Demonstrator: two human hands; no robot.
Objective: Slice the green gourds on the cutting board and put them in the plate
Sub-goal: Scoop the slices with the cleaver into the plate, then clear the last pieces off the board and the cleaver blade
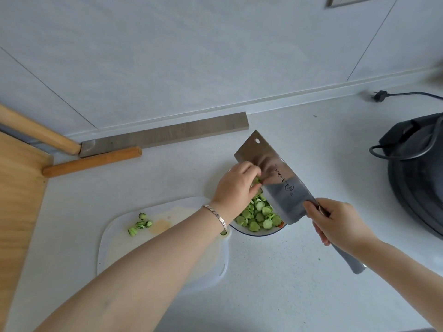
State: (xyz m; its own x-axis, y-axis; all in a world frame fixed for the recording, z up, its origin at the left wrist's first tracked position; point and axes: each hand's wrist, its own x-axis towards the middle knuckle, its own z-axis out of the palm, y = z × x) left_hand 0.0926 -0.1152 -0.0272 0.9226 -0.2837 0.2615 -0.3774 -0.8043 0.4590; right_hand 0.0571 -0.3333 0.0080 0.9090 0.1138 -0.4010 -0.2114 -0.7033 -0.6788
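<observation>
Cleaver gripped by R hand over plate, L hand pinching slices against it (others on board).

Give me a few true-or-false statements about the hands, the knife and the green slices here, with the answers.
1. The right hand grips the knife by its handle. True.
2. The plate holds nothing yet. False: it is heaped with green slices.
3. The left hand has its fingers at the flat of the blade, above the plate. True.
4. The cutting board has no gourd left on it. False: a few leftover pieces lie near its left edge.
5. The knife lies flat on the cutting board. False: it is held tilted over the plate.
</observation>
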